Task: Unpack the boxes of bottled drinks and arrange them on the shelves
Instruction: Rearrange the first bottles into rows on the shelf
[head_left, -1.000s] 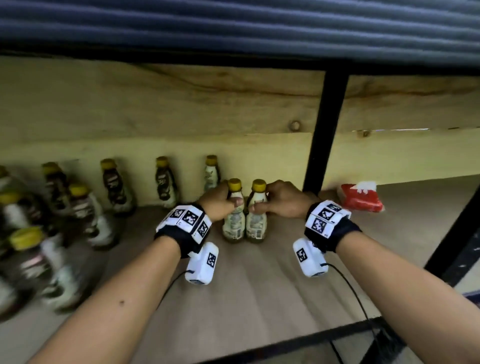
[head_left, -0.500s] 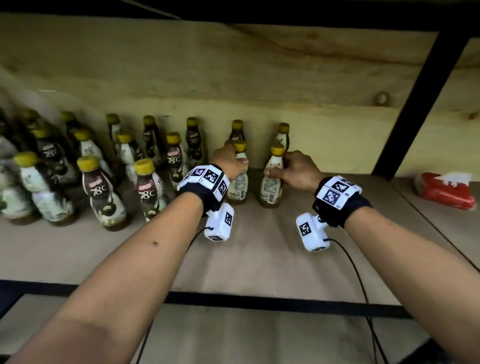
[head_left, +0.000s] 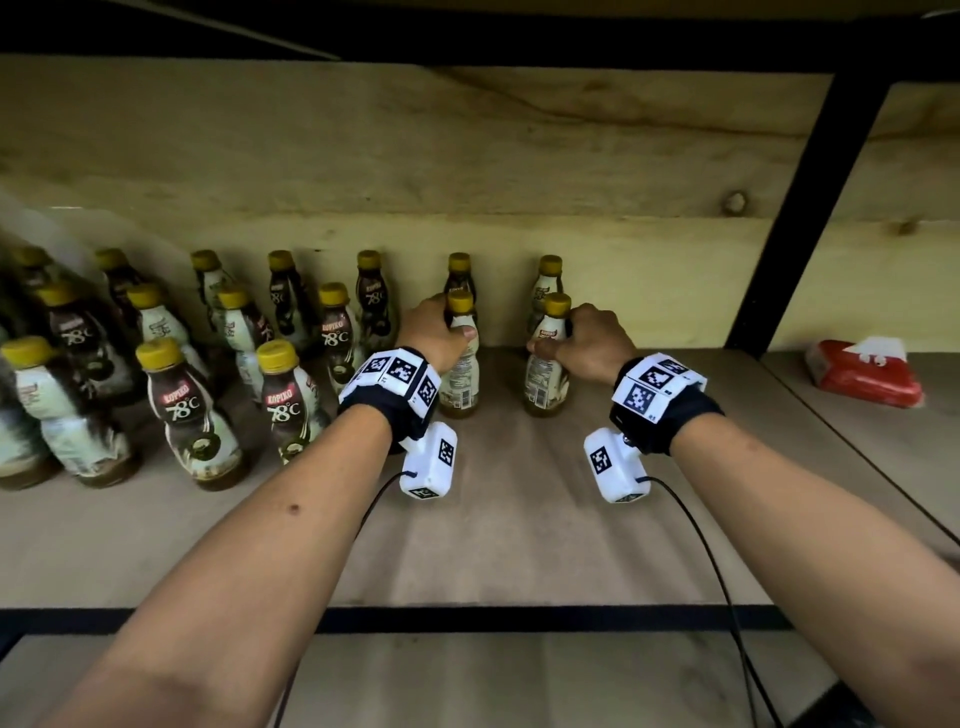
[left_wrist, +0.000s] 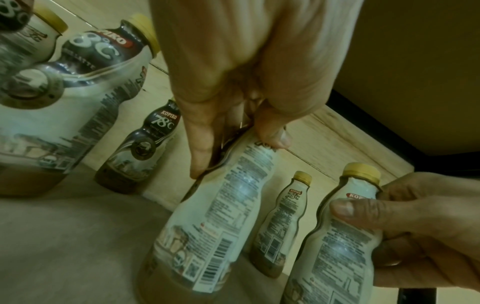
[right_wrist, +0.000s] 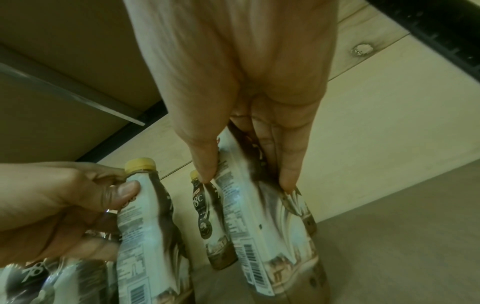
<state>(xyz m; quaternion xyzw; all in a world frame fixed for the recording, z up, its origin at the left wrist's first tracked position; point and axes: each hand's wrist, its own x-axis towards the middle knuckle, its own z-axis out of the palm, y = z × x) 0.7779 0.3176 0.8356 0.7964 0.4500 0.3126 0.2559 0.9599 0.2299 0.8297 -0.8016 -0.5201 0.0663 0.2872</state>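
Hands grip one bottle each on the shelf (head_left: 519, 519): left hand (head_left: 435, 332) its bottle (head_left: 460, 374), right hand (head_left: 587, 340) another bottle (head_left: 545, 374).

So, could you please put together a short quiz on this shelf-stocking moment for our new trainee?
1. True or false: the left hand is empty.
2. Multiple choice: what lies on the shelf beyond the black upright? A) a red packet B) a blue cup C) a cardboard box
3. Fill in: the caps of the bottles standing at the left are ____ in colour.

Key
1. False: it grips a bottle at the neck, as the right hand grips another bottle.
2. A, the red packet.
3. Yellow.
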